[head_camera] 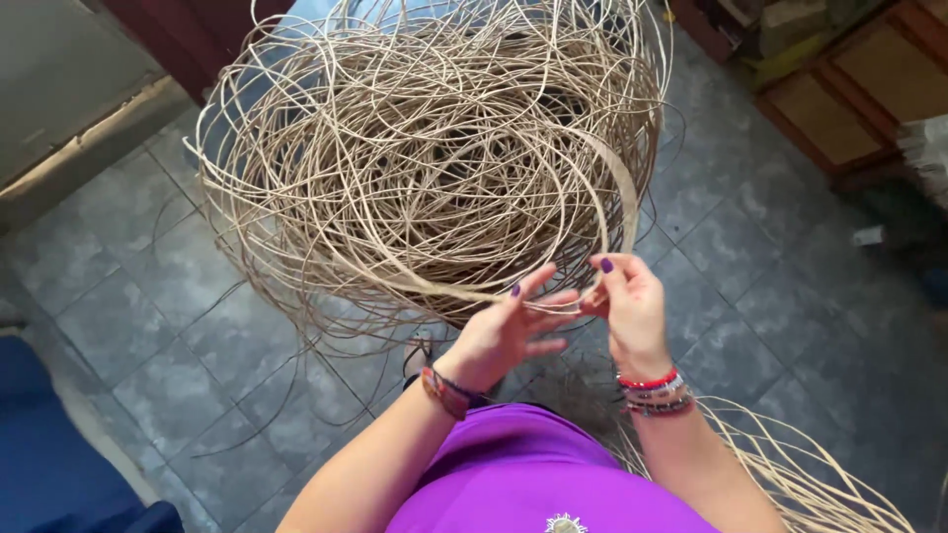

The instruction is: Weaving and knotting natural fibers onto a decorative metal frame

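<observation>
While you look straight down, your left hand [504, 331] spreads open, palm turned up, its fingers fanned under a flat cane strip [620, 192]; the strip runs across the fingertips, touching them, but the hand is not closed on it. Your right hand [627, 301] is closed in a pinch, thumb and fingers pressed together on the same strip just right of the left fingertips. From that pinch the strip curves up and away along the right side of the coil [425, 148], a big loose tangle of pale cane that fills the far middle of the view and rests on the grey tiled floor [178, 336]. Beaded bracelets [652, 392] ring your right wrist, and a darker band [446, 392] rings the left. More loose strands [800, 464] trail over the floor near right, beside your right forearm. Your purple top [513, 474] fills the near edge. A blue cushion [39, 444] sits near left, and a wooden cabinet [839, 99] stands far right.
</observation>
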